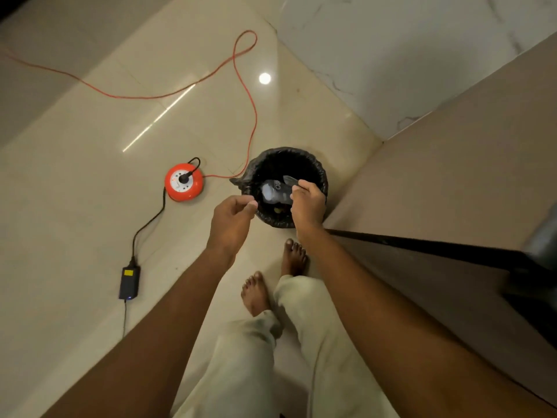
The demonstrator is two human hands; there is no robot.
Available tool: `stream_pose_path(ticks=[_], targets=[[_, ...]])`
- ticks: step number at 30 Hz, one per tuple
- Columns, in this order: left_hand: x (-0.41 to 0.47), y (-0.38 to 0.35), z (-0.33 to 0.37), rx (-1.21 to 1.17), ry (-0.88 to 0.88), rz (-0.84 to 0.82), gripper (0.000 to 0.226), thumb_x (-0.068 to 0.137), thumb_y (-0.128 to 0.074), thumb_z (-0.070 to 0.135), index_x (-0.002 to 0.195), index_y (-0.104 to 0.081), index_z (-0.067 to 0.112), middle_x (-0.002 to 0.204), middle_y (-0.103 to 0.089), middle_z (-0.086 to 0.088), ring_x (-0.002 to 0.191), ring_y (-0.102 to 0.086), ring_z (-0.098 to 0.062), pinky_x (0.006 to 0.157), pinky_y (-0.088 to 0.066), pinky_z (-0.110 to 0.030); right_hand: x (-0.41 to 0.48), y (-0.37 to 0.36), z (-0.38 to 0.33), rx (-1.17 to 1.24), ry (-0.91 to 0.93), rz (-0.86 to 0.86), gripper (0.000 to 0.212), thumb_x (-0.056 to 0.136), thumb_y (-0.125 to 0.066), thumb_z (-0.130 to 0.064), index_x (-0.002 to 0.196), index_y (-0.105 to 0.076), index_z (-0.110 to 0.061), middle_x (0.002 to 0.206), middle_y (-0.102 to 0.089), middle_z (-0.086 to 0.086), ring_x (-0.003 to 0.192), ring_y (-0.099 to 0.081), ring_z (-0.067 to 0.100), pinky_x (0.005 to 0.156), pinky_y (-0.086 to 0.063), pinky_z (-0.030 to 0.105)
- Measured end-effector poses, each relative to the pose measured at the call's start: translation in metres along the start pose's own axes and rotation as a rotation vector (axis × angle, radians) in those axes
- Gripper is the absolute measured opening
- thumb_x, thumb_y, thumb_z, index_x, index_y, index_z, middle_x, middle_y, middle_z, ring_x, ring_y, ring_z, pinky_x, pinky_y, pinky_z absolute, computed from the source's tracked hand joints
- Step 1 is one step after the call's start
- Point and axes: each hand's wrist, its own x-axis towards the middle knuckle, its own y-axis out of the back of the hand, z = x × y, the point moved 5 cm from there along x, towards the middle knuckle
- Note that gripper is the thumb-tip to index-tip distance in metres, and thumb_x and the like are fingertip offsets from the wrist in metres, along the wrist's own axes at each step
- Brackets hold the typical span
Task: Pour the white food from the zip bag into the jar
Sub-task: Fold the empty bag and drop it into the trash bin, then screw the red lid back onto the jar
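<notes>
1. Head view: the right hand (307, 203) pinches a dark zip bag (275, 191) over the black-lined bin (316, 171).
2. Left hand (233, 215), just beside the bag, curls loosely, holding nothing.
3. Orange cord reel (184, 182) sits farther left.

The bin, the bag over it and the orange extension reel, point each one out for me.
bin (313, 164): head view, on the black liner at its far rim.
bag (272, 193): head view, on its pale crumpled middle, above the bin.
extension reel (194, 188): head view, on its orange casing at the right edge.
</notes>
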Motion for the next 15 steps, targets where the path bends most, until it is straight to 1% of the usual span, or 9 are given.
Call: stream_pose_path(ticks=[3, 5, 7, 9, 12, 15], targets=[[-0.075, 0.014, 0.050, 0.032, -0.080, -0.013, 0.008, 0.102, -0.068, 0.016, 0.101, -0.075, 0.021, 0.092, -0.073, 0.006, 0.086, -0.067, -0.006, 0.080, -0.048, -0.022, -0.081, 0.032, -0.058, 0.019, 0.145, -0.055, 0.028, 0.104, -0.056, -0.011, 0.129, -0.069, -0.007, 0.125, -0.074, 0.011, 0.119, -0.069, 0.026, 0.105, -0.054, 0.050], [-0.124, 0.019, 0.084, 0.061, -0.150, -0.030, 0.009, 0.102, -0.067, 0.016, 0.103, -0.075, 0.020, 0.097, -0.075, 0.008, 0.092, -0.069, -0.008, 0.089, -0.053, -0.026, -0.137, 0.056, -0.094, 0.048, 0.239, -0.096, 0.025, 0.104, -0.058, -0.012, 0.125, -0.070, -0.009, 0.118, -0.075, 0.007, 0.115, -0.070, 0.024, 0.104, -0.055, 0.048], [-0.173, 0.021, 0.122, 0.077, -0.237, -0.052, 0.011, 0.101, -0.066, 0.014, 0.104, -0.075, 0.020, 0.104, -0.077, 0.007, 0.100, -0.072, -0.011, 0.096, -0.057, -0.031, -0.193, 0.085, -0.129, 0.089, 0.327, -0.133, 0.021, 0.103, -0.060, -0.014, 0.122, -0.069, -0.014, 0.112, -0.073, 0.002, 0.111, -0.070, 0.024, 0.102, -0.056, 0.049], [-0.214, 0.019, 0.156, 0.086, -0.330, -0.071, 0.013, 0.101, -0.065, 0.012, 0.104, -0.075, 0.018, 0.105, -0.078, 0.002, 0.102, -0.073, -0.013, 0.097, -0.059, -0.034, -0.240, 0.111, -0.159, 0.111, 0.408, -0.156, 0.020, 0.102, -0.060, -0.015, 0.120, -0.066, -0.017, 0.109, -0.073, 0.001, 0.109, -0.071, 0.023, 0.100, -0.057, 0.052], [-0.267, 0.007, 0.197, 0.083, -0.507, -0.108, 0.012, 0.100, -0.064, 0.012, 0.105, -0.075, 0.013, 0.101, -0.078, 0.000, 0.096, -0.075, -0.012, 0.091, -0.061, -0.032, -0.295, 0.157, -0.193, 0.125, 0.559, -0.144, 0.019, 0.103, -0.060, -0.021, 0.122, -0.065, -0.022, 0.111, -0.073, -0.002, 0.109, -0.071, 0.018, 0.098, -0.059, 0.049], [-0.302, -0.017, 0.223, 0.083, -0.634, -0.176, 0.012, 0.100, -0.064, 0.012, 0.105, -0.074, 0.017, 0.100, -0.077, 0.003, 0.098, -0.073, -0.010, 0.092, -0.059, -0.028, -0.325, 0.211, -0.213, 0.146, 0.695, -0.052, 0.015, 0.104, -0.060, -0.022, 0.117, -0.068, -0.022, 0.109, -0.073, -0.003, 0.104, -0.072, 0.017, 0.094, -0.061, 0.045]])
